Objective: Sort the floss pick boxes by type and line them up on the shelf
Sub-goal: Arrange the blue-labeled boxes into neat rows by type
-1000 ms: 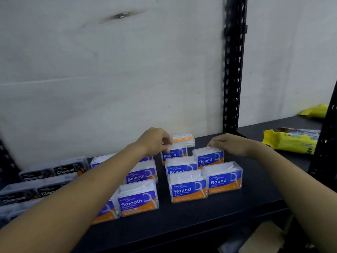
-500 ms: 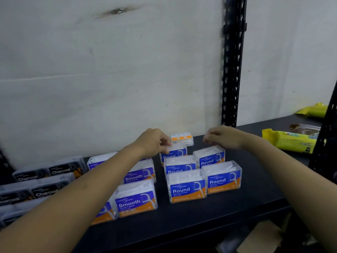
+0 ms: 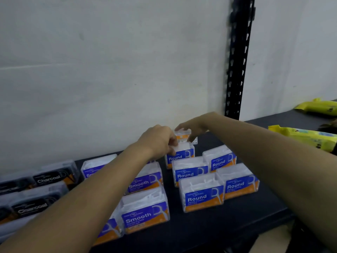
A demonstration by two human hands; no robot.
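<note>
I see the left hand (image 3: 158, 141) with its fingers (image 3: 172, 142) clamped on the top of the far Round box (image 3: 182, 155), at the back of the Round rows on the shelf (image 3: 200, 229). The right hand (image 3: 195, 127) straddles the small box (image 3: 183, 136) by the wall, fingers apart; I cannot tell whether they grip it. The Smooth boxes (image 3: 144, 214) stand to the left.

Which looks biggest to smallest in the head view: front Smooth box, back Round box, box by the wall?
1. front Smooth box
2. back Round box
3. box by the wall, partly hidden
Nearness exaggerates this; real sizes unsure.
</note>
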